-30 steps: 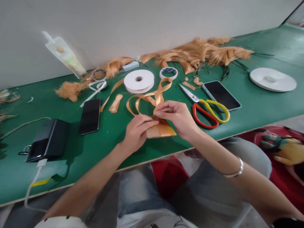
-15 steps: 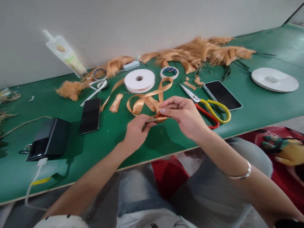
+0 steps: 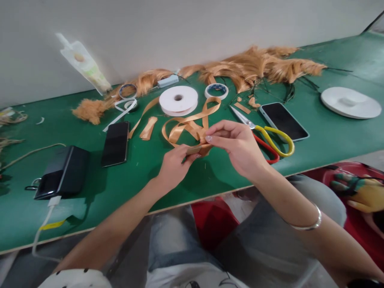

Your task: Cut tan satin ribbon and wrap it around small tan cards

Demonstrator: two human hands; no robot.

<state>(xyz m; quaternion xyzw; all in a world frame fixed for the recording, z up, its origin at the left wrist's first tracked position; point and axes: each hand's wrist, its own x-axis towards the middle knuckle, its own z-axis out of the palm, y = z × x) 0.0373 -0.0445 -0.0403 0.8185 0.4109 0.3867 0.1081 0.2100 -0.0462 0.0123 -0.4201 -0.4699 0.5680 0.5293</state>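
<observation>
Lifted since a second ago, the folded ribbon (image 3: 196, 149) no longer lies flat on the bench (image 3: 210, 176); it is now held edge-on just above the near edge, its loose loops trailing back toward the far side. Left hand (image 3: 174, 165) pinches the folded end from below; right hand (image 3: 237, 146) pinches it from above, both closed on the same piece, so the fold is being worked in the air rather than pressed on the surface.

Counts: two phones (image 3: 115, 143) (image 3: 283, 121), one either side of the hands; one power bank (image 3: 61, 172) toward the left edge; one pair of scissors (image 3: 264, 136) just right of the right hand; one white spool (image 3: 178, 100) and two tape rings (image 3: 216, 90) (image 3: 128, 90) nearer the far edge; one white disc (image 3: 351, 103) at the right; one short ribbon scrap (image 3: 148, 128); a fibre heap (image 3: 255, 66) along the far edge.
</observation>
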